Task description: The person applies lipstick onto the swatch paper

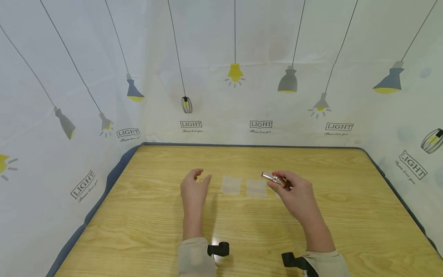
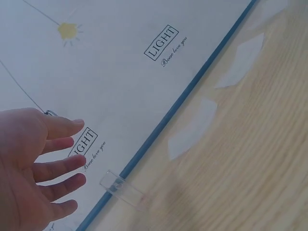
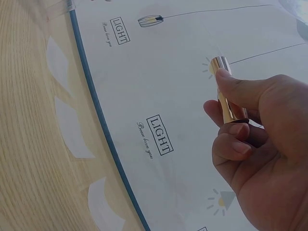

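My right hand (image 1: 297, 196) pinches a shiny rose-gold lipstick tube (image 1: 274, 178) between thumb and fingers, held tilted above the table. In the right wrist view the thumb lies along the lipstick's side, and the other fingers curl beneath it. My left hand (image 1: 194, 190) is held over the table with its fingers spread and nothing seen in its grasp. A clear rectangular plastic piece (image 2: 115, 185) appears beyond the left fingertips in the left wrist view. Between the hands lie white paper squares, a left one (image 1: 230, 185) and a middle one (image 1: 256, 188); a third is mostly hidden by the right hand.
The wood-grain table (image 1: 145, 215) has a dark blue edge along its back and sides. Behind and beside it hangs a white curtain (image 1: 214, 46) printed with lamps and "LIGHT" labels. Black camera mounts (image 1: 219, 249) sit at both wrists.
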A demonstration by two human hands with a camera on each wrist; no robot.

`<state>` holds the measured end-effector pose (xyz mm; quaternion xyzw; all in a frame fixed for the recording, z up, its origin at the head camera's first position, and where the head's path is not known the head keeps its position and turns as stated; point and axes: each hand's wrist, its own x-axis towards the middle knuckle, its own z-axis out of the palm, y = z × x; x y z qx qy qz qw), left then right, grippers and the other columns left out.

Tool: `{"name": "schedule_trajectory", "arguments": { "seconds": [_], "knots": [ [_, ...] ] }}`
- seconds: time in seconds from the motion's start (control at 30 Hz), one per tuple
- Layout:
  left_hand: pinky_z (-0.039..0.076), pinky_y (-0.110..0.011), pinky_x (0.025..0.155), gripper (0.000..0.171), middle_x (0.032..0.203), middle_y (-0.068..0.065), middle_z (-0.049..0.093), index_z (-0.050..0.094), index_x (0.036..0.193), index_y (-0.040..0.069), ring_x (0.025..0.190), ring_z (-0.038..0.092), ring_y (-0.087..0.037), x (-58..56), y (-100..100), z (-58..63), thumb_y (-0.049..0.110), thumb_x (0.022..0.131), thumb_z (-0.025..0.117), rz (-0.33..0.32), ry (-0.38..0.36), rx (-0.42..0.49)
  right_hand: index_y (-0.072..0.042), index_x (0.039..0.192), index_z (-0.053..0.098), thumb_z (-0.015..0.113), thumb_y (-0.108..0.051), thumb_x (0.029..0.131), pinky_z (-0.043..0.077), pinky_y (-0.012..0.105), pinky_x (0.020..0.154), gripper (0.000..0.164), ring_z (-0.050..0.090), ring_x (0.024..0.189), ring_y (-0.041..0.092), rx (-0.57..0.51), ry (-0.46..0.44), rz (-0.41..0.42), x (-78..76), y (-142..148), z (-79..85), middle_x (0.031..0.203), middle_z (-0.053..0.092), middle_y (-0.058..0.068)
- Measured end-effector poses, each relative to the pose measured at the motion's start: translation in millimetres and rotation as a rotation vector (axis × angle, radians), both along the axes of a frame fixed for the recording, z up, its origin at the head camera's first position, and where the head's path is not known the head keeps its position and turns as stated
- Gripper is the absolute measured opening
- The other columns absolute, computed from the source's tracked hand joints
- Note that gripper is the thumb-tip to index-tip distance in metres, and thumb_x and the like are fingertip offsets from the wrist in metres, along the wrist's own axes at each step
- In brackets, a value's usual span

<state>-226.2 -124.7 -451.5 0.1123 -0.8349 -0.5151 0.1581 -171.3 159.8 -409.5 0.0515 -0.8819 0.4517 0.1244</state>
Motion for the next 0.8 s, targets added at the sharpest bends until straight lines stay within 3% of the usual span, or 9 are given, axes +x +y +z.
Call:
{"name": "schedule_trajectory", "arguments": {
  "seconds": [0.17, 0.4, 0.57, 0.7, 0.8],
  "knots": [
    [0.055, -0.054, 0.101, 0.031, 0.128, -0.015, 0.075, 0.076, 0.123, 0.004, 0.126, 0.064, -0.040, -0.1, 5.0, 6.7, 0.020, 0.096, 0.079, -0.002, 0.062, 0.051, -0.009, 0.129, 0.074, 0.078, -0.025, 0.099, 0.049, 0.022, 0.062, 0.034, 0.057, 0.078, 0.017, 0.003, -0.005, 0.000, -0.3, 0.2, 0.3, 0.105, 0.076, 0.013],
    [0.058, -0.053, 0.096, 0.025, 0.122, -0.011, 0.076, 0.078, 0.118, 0.009, 0.125, 0.066, -0.035, 3.0, 20.3, 15.0, 0.022, 0.096, 0.080, -0.035, 0.078, 0.145, -0.008, 0.128, 0.074, 0.078, -0.023, 0.099, 0.051, 0.022, 0.063, 0.033, 0.059, 0.078, 0.017, 0.004, -0.011, 0.001, -0.3, -1.5, -0.1, 0.106, 0.076, 0.014],
    [0.054, -0.053, 0.109, 0.023, 0.118, -0.006, 0.077, 0.079, 0.116, 0.013, 0.118, 0.069, -0.026, 5.1, 36.2, 19.6, 0.025, 0.097, 0.080, -0.142, 0.074, 0.347, -0.008, 0.129, 0.074, 0.077, -0.023, 0.100, 0.051, 0.022, 0.063, 0.033, 0.060, 0.080, 0.018, 0.006, -0.021, -0.002, -0.1, -3.7, -0.8, 0.106, 0.076, 0.014],
    [0.055, -0.046, 0.108, 0.027, 0.116, -0.002, 0.078, 0.078, 0.118, 0.015, 0.109, 0.072, -0.018, 7.0, 51.5, 21.2, 0.030, 0.096, 0.081, -0.236, 0.030, 0.513, -0.009, 0.132, 0.072, 0.076, -0.024, 0.101, 0.051, 0.023, 0.063, 0.035, 0.061, 0.083, 0.019, 0.007, -0.036, -0.005, -0.1, -5.1, -1.3, 0.106, 0.074, 0.014],
    [0.056, -0.042, 0.108, 0.033, 0.114, -0.004, 0.079, 0.075, 0.123, 0.010, 0.102, 0.074, -0.016, 8.1, 64.9, 20.5, 0.030, 0.097, 0.081, -0.338, 0.019, 0.620, -0.008, 0.135, 0.071, 0.075, -0.025, 0.101, 0.053, 0.022, 0.065, 0.038, 0.063, 0.086, 0.019, 0.003, -0.039, -0.008, -0.2, -6.7, -1.8, 0.108, 0.075, 0.014]
  ]
}}
